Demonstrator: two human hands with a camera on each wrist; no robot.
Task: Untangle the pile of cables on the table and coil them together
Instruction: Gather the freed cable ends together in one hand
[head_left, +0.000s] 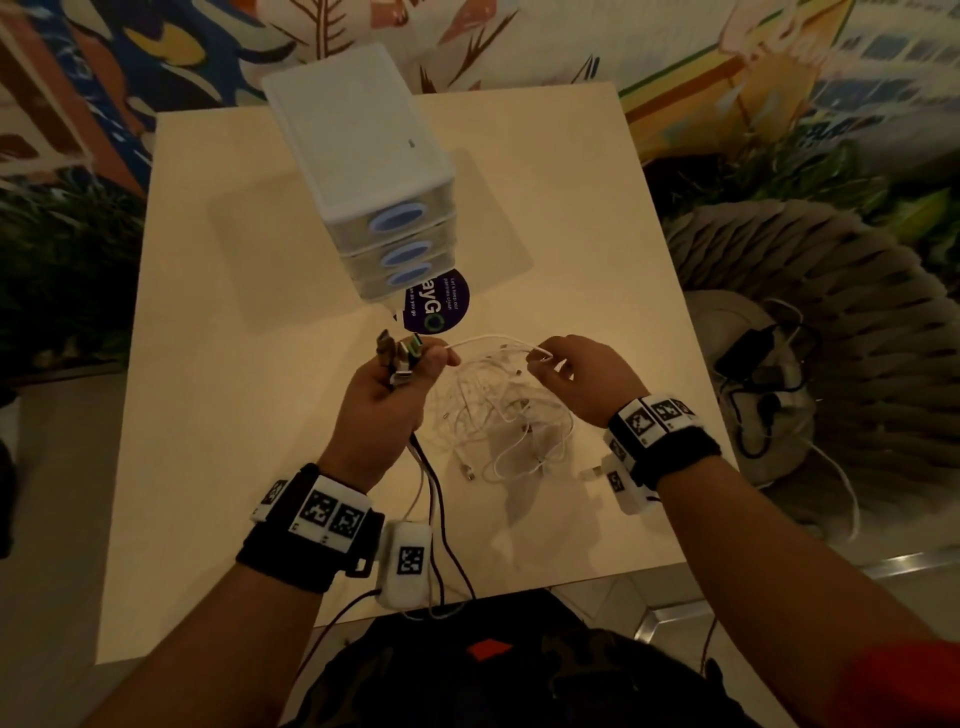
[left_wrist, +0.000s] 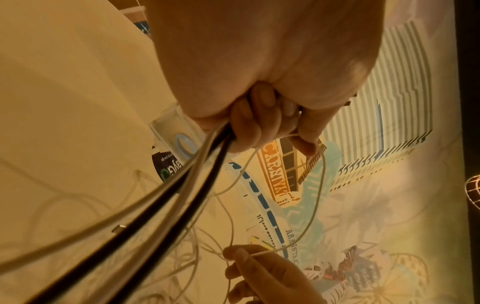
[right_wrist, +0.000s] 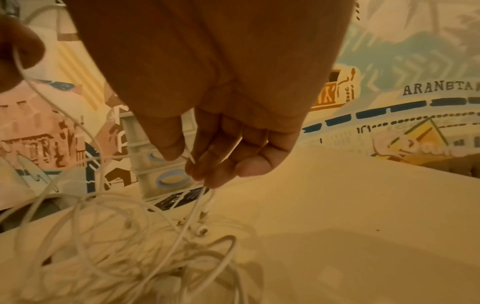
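Observation:
A tangled pile of white cables (head_left: 498, 415) (right_wrist: 124, 236) lies on the cream table (head_left: 260, 415) between my hands. My left hand (head_left: 402, 374) (left_wrist: 262, 123) grips a bundle of cable ends, their plugs (head_left: 400, 351) sticking up above the fist, black and white cords (head_left: 434, 493) (left_wrist: 166, 195) trailing down toward me. A thin white cable (head_left: 493, 340) (left_wrist: 317, 205) runs from that fist to my right hand (head_left: 545, 361) (right_wrist: 193, 164), which pinches it between thumb and fingers just above the pile. My right hand's fingers (left_wrist: 239, 257) show low in the left wrist view.
A white three-drawer mini cabinet (head_left: 374, 171) with blue oval pulls stands at the table's far middle, a dark round sticker (head_left: 441, 306) in front of it. A woven grey chair (head_left: 831, 338) with black cables on it sits right of the table. A dark bag (head_left: 493, 675) lies at the near edge.

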